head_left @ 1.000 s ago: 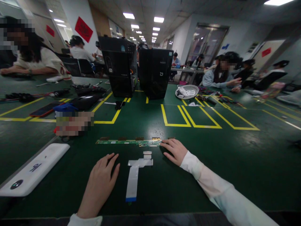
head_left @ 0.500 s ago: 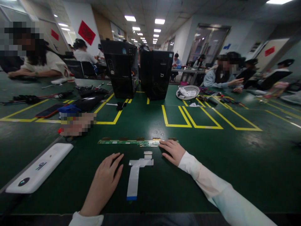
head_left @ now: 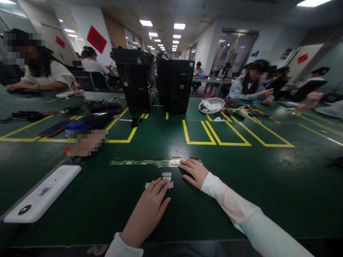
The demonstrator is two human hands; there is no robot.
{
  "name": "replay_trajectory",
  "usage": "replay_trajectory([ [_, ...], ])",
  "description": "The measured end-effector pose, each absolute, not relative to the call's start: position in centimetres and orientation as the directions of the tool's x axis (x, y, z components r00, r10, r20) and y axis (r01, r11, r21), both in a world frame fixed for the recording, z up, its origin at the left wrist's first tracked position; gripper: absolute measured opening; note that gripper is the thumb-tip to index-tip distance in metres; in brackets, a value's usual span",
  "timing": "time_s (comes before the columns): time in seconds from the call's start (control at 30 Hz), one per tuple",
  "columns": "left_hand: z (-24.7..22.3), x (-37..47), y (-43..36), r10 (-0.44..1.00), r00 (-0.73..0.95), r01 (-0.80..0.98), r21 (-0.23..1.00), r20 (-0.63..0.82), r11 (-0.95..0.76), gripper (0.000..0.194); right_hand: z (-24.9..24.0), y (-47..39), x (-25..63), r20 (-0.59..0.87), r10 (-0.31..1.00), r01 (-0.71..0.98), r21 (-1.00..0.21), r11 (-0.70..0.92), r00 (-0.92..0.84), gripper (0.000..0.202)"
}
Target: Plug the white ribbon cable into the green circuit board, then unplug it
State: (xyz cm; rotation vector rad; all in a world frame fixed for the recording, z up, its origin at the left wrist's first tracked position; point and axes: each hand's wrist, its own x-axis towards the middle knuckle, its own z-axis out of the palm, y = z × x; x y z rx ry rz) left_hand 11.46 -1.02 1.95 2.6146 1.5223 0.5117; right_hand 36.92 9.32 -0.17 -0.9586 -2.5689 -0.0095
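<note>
a green desk (head_left: 294, 178) carries two black computer towers (head_left: 174, 85) at the back and, nearer, a long green circuit board (head_left: 144, 162) with the right hand (head_left: 194, 173) at its right end, then a smaller white ribbon cable (head_left: 167, 177), mostly hidden under the left hand (head_left: 148, 205) (both hands apart, thumbs clear of their fingers).

I see long room running back under pale ceiling (head_left: 241, 12), rectangular ceiling lights (head_left: 179, 26) in rows, smaller with distance. Left: whitish pillar (head_left: 77, 21) with red diamond-shaped paper (head_left: 97, 39), brown wall panel (head_left: 114, 32) just beside it. Right: white wall (head_left: 273, 43), double doors (head_left: 233, 50) in metal frame, glassy sheen; farther right, smaller red paper (head_left: 302, 58) on pale panel. Dark chairs (head_left: 99, 81) at back left, grey worktable (head_left: 218, 81) near doors. Green table (head_left: 241, 207) with yellow tape lines (head_left: 235, 144) fills my foreground.
</note>
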Motion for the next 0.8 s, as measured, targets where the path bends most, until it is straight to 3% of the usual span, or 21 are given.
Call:
replay_trajectory([
  [0.33, 2.0, 14.0, 0.0, 0.833, 0.478, 0.837, 0.145, 0.277, -0.528, 0.046, -0.1, 9.3, 36.8, 0.362, 0.63, 0.63, -0.137, 0.765, -0.686, 0.042],
  [0.8, 1.6, 14.6, 0.9, 0.83, 0.498, 0.827, 0.151, 0.249, -0.542, 0.047, -0.1, 9.3, 36.7, 0.373, 0.628, 0.63, -0.135, 0.765, -0.683, 0.042],
])
